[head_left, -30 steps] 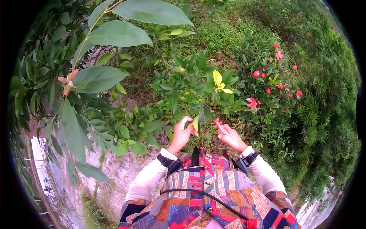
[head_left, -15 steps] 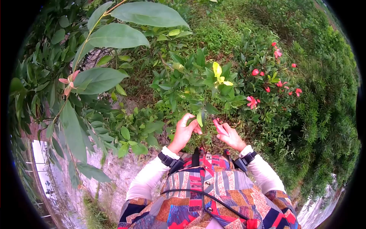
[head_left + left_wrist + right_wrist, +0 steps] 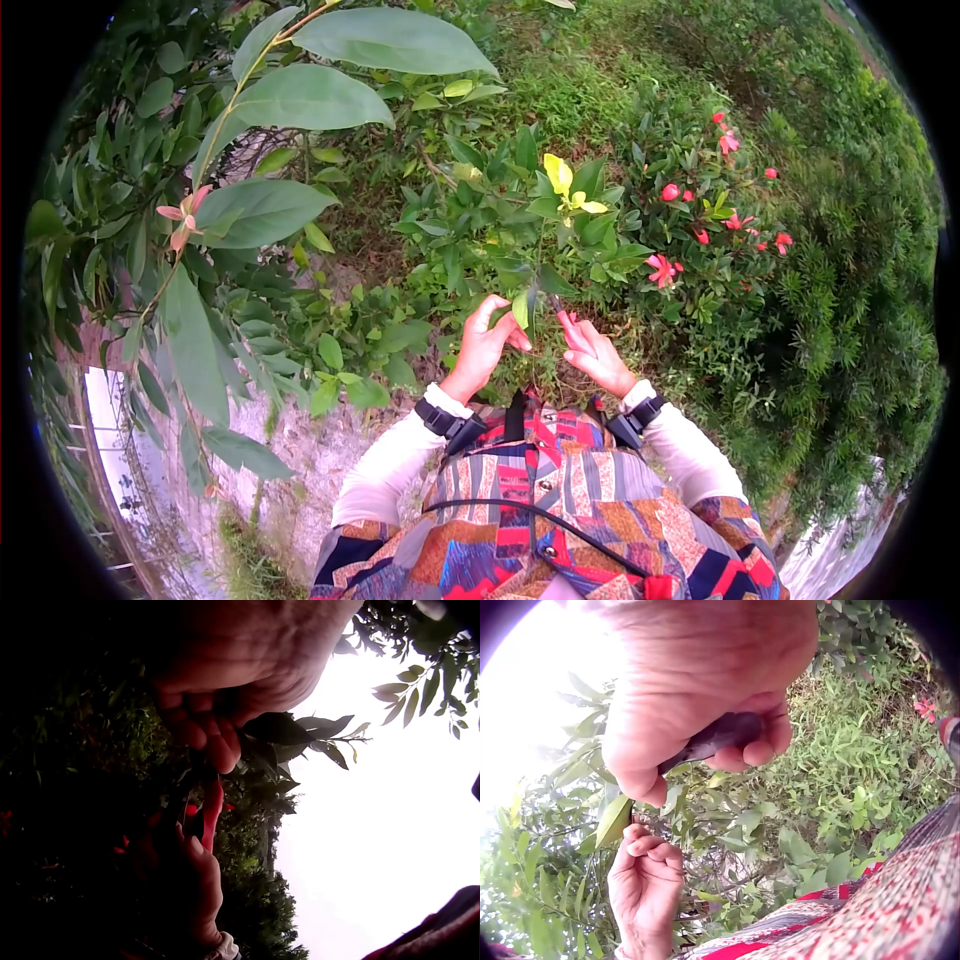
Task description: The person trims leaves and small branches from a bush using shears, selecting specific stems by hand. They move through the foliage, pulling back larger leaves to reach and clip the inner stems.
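In the head view my left hand (image 3: 483, 345) pinches a thin twig of a leafy shrub, just beside a pale green leaf (image 3: 521, 308). The right wrist view shows that same leaf (image 3: 613, 821) standing up by the curled fingertips of the left hand (image 3: 649, 892). My right hand (image 3: 605, 365) grips pruning shears (image 3: 572, 330) by their red handle, with the blade end pointing at the twig. Seen from the left wrist, the red handle (image 3: 213, 814) lies just below the left fingers. From the right wrist, the handle's dark inner side (image 3: 720, 737) shows under the palm; the blades are hidden there.
Bright yellow leaves (image 3: 570, 185) top the shrub ahead. A bush with red flowers (image 3: 661, 270) grows to the right. Large leaves on a branch (image 3: 260, 210) hang close at the left. Pale ground (image 3: 290, 440) lies below left, and dense green foliage (image 3: 830, 300) lines the right.
My left hand has risen slightly with the twig and leaf. The shears have come up beside the twig and tilted leftward. The yellow leaves have shifted a little to the left.
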A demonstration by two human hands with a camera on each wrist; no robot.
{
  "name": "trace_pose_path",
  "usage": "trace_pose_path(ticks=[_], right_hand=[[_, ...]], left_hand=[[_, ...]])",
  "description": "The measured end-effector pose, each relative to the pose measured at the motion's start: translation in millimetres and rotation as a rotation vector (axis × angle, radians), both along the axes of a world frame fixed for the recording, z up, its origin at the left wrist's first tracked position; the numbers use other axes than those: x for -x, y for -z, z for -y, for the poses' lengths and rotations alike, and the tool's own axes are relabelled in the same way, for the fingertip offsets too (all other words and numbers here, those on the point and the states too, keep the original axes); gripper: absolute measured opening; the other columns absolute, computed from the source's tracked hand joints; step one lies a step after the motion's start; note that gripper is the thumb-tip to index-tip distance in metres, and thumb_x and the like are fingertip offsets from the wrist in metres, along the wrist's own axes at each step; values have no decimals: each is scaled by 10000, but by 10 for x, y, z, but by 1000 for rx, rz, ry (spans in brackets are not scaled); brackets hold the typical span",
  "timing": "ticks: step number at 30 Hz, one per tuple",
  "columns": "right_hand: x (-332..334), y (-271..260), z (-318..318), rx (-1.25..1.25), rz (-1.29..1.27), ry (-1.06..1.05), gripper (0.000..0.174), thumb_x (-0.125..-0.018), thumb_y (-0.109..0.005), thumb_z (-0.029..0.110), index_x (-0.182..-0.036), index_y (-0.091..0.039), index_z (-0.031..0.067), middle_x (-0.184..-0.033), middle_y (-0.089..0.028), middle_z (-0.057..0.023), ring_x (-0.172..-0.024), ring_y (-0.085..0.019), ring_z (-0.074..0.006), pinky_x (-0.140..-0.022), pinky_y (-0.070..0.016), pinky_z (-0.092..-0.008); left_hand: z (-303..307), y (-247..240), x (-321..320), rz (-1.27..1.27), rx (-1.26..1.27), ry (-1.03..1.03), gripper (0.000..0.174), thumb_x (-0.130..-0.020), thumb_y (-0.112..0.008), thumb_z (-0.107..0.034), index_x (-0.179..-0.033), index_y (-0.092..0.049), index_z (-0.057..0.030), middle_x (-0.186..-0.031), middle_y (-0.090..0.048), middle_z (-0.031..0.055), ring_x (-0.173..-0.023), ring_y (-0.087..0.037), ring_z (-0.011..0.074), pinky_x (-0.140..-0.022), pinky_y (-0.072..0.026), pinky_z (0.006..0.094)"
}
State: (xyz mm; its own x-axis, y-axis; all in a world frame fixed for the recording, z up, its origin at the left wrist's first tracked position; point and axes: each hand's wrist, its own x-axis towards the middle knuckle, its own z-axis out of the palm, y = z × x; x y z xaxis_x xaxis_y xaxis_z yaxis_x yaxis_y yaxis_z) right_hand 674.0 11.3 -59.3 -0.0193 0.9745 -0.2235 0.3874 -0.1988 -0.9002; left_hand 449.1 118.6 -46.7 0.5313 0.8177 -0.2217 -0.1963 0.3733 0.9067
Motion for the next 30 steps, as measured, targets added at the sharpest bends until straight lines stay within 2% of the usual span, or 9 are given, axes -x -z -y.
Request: trace_pose_path(ticks=[3,5,10,15,17,26,30], right_hand=[[-20,0,15,23,-2,-6,559,-844,-654,446,-1164,-498,15,-978,-596,-204,-963,-614,-414,-858,-460,-467],[-8,-30,11,20,14,5,543,-843,-664,428,-1153,-493,16,-980,-605,-207,-964,-618,-414,-856,-465,-463],[63,8,-23,-19,-21,67,505,-856,-687,359,-1169,-470,27,-1024,-642,-199,-981,-640,-383,-857,-479,-430],[139,73,-89,-59,-84,116,524,-879,-670,391,-1192,-459,27,-1041,-635,-179,-986,-631,-348,-867,-468,-429],[159,115,-120,-81,-87,110,540,-882,-660,410,-1207,-458,29,-1051,-610,-182,-989,-607,-340,-877,-452,-426],[137,41,-185,-114,-58,42,554,-883,-637,432,-1220,-502,14,-1033,-598,-187,-987,-598,-357,-871,-441,-426],[15,13,-113,33,-34,20,573,-869,-647,431,-1241,-507,18,-1040,-626,-189,-995,-617,-367,-878,-452,-423]], left_hand=[[0,-10,-1,22,27,-12,135,-1024,-567,-128,-1125,-512,-57,-894,-709,146,-688,-684,194,-677,-561,327],[-4,-31,-33,68,24,-24,176,-1030,-591,-194,-1111,-529,-51,-852,-689,76,-662,-684,164,-621,-541,274],[-9,-147,-115,70,60,17,171,-1040,-570,-187,-1135,-513,-57,-858,-694,105,-682,-687,174,-641,-548,282],[-42,-220,-182,107,58,65,170,-1052,-541,-183,-1156,-489,-59,-862,-694,134,-699,-683,183,-648,-553,295],[-57,-226,-186,102,42,80,178,-1053,-530,-173,-1179,-470,-64,-855,-680,150,-708,-683,215,-692,-561,334],[-34,-238,-148,59,12,93,189,-1046,-534,-158,-1180,-444,-60,-841,-681,155,-712,-681,211,-693,-560,328],[-49,-194,-54,41,-34,106,193,-1043,-539,-156,-1180,-445,-57,-837,-688,152,-696,-682,208,-683,-561,321]])
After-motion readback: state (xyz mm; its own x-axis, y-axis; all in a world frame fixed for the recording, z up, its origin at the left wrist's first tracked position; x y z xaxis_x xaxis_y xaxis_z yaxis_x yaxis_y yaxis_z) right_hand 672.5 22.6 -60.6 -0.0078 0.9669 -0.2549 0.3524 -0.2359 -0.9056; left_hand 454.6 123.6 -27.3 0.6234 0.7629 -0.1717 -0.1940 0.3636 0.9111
